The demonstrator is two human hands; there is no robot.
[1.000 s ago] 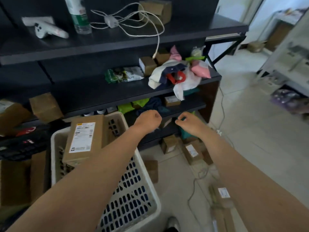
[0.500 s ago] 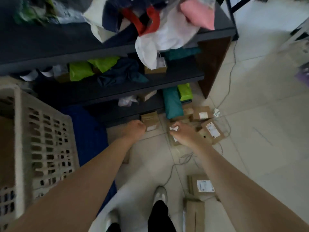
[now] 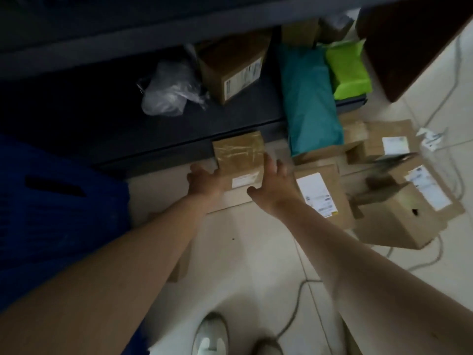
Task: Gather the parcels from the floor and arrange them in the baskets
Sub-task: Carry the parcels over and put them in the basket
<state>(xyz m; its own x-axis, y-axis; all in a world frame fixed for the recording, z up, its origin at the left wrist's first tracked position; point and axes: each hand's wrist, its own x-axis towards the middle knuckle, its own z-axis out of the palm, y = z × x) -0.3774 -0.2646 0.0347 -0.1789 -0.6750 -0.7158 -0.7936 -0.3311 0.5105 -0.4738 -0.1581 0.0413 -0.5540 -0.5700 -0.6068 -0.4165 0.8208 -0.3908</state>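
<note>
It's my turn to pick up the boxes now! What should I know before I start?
Hands: left hand rests against the taped box on its left side, grip unclear; right hand open, fingers spread along its right side.
Things: the taped box sits on the floor by the bottom shelf; labelled boxes lie to its right, near a teal bag.
Done: nothing I can see; no basket clearly in view.
Left: lift this box, then the rest.

A taped brown parcel (image 3: 239,156) lies on the floor (image 3: 256,252) at the dark shelf's (image 3: 179,129) foot, between the left hand (image 3: 204,181) at its left edge and the right hand (image 3: 274,187), fingers spread.
</note>
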